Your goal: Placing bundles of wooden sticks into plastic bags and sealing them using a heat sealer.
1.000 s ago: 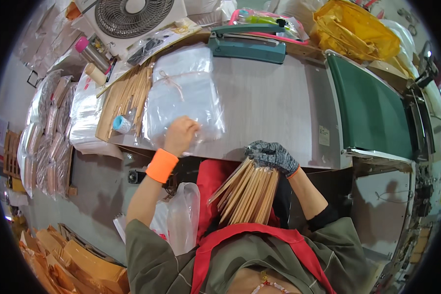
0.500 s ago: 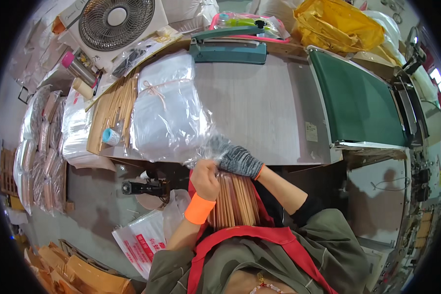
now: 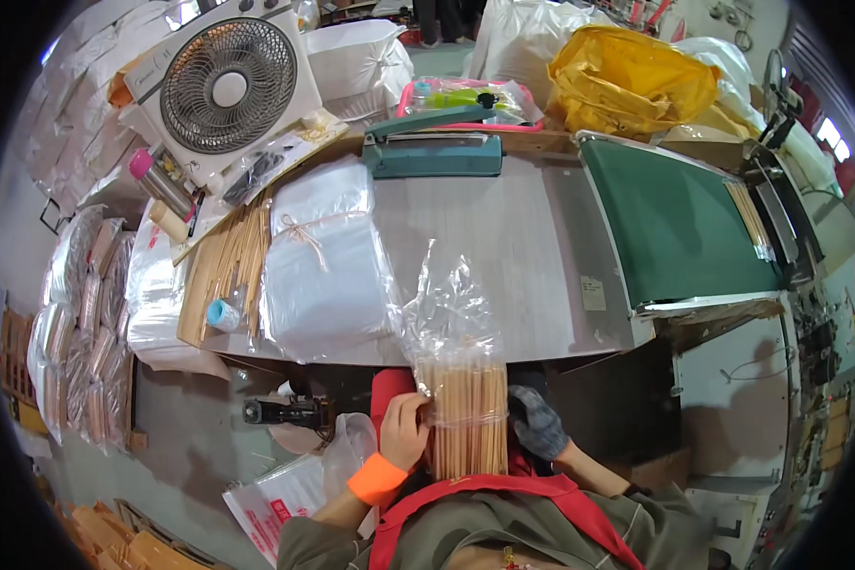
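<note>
A bundle of thin wooden sticks (image 3: 470, 451) is positioned between two hands, before the near edge of a grey table (image 3: 489, 223). Its far end is covered by a clear plastic bag (image 3: 451, 309), whose loose end is seen against the tabletop. The bag's left edge is pinched by the bare left hand (image 3: 404, 432). The gloved right hand (image 3: 540, 425) is placed along the bundle's right side; whether anything is gripped there cannot be told. Tied clear bags (image 3: 323, 280) are stacked at left.
</note>
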`<state>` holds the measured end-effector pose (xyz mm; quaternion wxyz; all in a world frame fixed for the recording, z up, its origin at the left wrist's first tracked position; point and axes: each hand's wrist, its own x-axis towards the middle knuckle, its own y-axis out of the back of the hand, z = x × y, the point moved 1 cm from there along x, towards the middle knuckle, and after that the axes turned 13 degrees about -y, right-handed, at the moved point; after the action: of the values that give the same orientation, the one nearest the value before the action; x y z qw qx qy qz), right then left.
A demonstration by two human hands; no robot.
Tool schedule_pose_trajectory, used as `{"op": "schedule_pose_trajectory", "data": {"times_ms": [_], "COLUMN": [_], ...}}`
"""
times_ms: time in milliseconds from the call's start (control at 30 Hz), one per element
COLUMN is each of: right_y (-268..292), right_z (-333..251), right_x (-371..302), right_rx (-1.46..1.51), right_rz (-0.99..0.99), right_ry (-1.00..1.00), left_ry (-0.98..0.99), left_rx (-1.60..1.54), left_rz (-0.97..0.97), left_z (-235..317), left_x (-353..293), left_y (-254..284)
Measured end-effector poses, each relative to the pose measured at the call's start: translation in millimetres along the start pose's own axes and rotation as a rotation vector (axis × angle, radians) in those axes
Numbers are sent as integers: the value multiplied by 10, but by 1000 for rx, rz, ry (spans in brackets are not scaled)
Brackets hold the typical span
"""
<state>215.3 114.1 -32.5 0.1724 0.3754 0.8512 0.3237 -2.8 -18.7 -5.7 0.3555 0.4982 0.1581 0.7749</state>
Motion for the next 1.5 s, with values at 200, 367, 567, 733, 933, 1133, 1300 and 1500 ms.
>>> {"op": "schedule_pose_trajectory", "data": {"times_ms": [200, 367, 567, 733, 933, 1133, 1300, 1500], "right_y": [-256, -90, 1011, 1423, 1427, 2272, 2654, 1802], "right_z": [366, 182, -1028, -1563, -1300, -1839, -1877, -2151], "right_x": [90, -174, 689, 1564, 1786, 1775, 1820, 1851], "right_rx": [-354, -96, 173, -124, -758, -446, -612, -559], "right_rz": [-213, -515, 14, 484, -59, 140, 313, 158], "right_ry": [339, 627, 791, 760, 783, 703, 840, 830], "left_ry": [-236, -430, -110, -301, -620, -522, -249, -46], "left_rx": [-42, -186, -204, -66, 362, 176, -221, -642], "left_rz": [-379, -647, -138, -163, -484, -171, -291, 130], "left_z": [-116, -3, 315, -187, -286, 100, 57, 152], "left_x": [-371, -768, 1025, 2220, 2445, 2857, 2692, 2550], "left_y": [147, 295, 752, 826, 973, 1528, 1128, 650]}}
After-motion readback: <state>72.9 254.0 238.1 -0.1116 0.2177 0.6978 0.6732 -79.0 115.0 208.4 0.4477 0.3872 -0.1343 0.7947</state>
